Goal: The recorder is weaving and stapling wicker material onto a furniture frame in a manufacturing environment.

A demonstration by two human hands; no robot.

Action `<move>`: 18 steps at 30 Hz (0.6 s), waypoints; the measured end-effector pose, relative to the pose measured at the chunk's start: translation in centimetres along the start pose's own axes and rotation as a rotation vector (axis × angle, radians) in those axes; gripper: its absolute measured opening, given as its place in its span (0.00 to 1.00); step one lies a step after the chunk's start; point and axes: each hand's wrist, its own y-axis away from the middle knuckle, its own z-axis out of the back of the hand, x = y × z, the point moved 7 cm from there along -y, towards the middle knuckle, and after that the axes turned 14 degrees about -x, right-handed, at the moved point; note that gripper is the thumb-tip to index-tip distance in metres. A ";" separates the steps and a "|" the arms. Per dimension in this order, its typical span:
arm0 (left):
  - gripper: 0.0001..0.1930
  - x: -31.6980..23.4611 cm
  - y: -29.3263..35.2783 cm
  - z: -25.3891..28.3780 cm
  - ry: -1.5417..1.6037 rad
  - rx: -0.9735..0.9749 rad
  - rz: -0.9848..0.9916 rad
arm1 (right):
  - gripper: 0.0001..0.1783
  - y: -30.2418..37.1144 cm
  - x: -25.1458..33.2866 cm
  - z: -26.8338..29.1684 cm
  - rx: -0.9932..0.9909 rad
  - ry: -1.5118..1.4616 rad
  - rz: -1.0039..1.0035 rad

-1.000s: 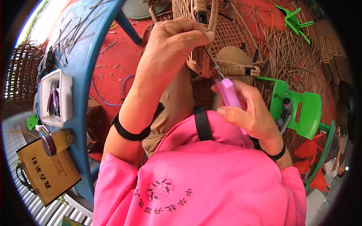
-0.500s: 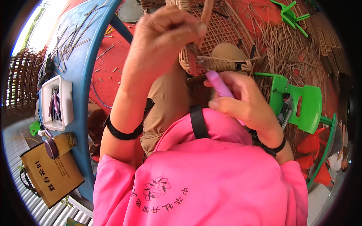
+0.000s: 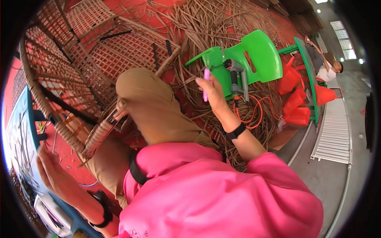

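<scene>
Table [image 3: 18, 139] edge at 9 o'clock, blue, littered with cut strips. Left hand [image 3: 49, 172] at 8 o'clock, flat and fingers spread, resting on or just above that edge; it holds nothing that I can see. Black band on the left wrist.

Wicker frame [image 3: 79, 95] runs from 10 o'clock down toward centre, its wrapped rim lying against my knee [image 3: 154, 107]. Lattice panels lie behind it at 11 to 12 o'clock on the red floor.

Right hand [image 3: 214, 93] just right of centre, at about 1 o'clock from the knee, fingers closed round a pink tool [image 3: 206, 84]. Tool's long axis is near upright in the picture, tip pointing to 12 o'clock, away from me. Hands are well apart: the frame and knee sit between them.

Key relation, as I judge it: the frame rim lies at 8 o'clock from the right hand and at 1 o'clock from the left; the left hand is nearer to it.

Green chair [image 3: 254, 55] at 1 o'clock, just beyond the right hand, with a nail gun [image 3: 235, 77] lying on it and an orange hose [image 3: 254, 115] coiled below. Another person [image 3: 327, 71] at 2 o'clock, well apart.
</scene>
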 end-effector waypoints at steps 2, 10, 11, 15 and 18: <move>0.15 1.6 2.4 -0.2 0.079 0.065 0.176 | 0.30 -3.3 -3.8 5.1 -0.288 0.362 0.052; 0.15 0.8 7.2 -1.4 0.382 0.048 0.525 | 0.37 -11.3 -11.5 11.5 -0.279 1.300 -0.133; 0.15 0.4 7.3 -1.2 0.350 0.056 0.530 | 0.37 -11.8 -12.0 11.7 -0.307 1.341 -0.196; 0.16 -0.3 7.7 -1.0 0.277 0.076 0.542 | 0.38 -13.3 -13.4 10.4 -0.360 1.457 -0.182; 0.17 -0.2 7.9 -0.8 0.241 0.085 0.552 | 0.35 -13.9 -14.3 9.5 -0.396 1.548 -0.034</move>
